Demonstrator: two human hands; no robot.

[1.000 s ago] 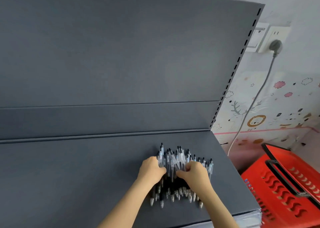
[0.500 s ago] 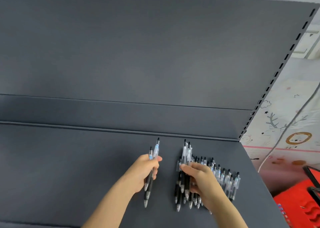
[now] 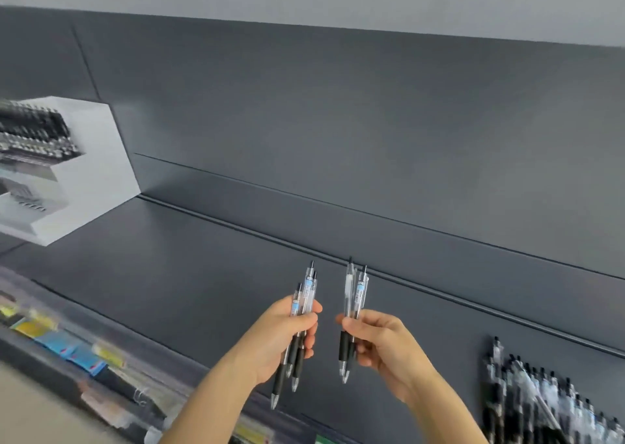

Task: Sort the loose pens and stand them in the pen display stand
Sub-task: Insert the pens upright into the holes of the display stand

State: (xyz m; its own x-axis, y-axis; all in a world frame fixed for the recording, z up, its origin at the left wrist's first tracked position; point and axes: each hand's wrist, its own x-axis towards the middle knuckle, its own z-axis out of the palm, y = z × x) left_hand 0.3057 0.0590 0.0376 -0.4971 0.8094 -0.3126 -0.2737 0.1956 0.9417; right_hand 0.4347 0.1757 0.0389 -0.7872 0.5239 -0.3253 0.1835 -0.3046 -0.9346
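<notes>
My left hand (image 3: pixel 282 339) grips three clear pens with black grips (image 3: pixel 306 291), tips down, held above the dark grey shelf (image 3: pixel 189 274). My right hand (image 3: pixel 382 345) grips two pens of the same kind (image 3: pixel 355 288), also tips down, a short gap from the left bundle. The loose pile of pens (image 3: pixel 541 399) lies on the shelf at the lower right. The white tiered pen display stand (image 3: pixel 91 176) stands at the far left of the shelf, with rows of pens in its upper tiers.
The shelf's dark back panel (image 3: pixel 338 122) rises behind. Along the shelf's front edge runs a clear strip with coloured price labels (image 3: pixel 71 349). Open shelf surface lies between the stand and my hands.
Both hands have lifted off the pile, each with pens in it, and moved left. My view has swung left, bringing the display stand into sight and leaving the pile at the right.
</notes>
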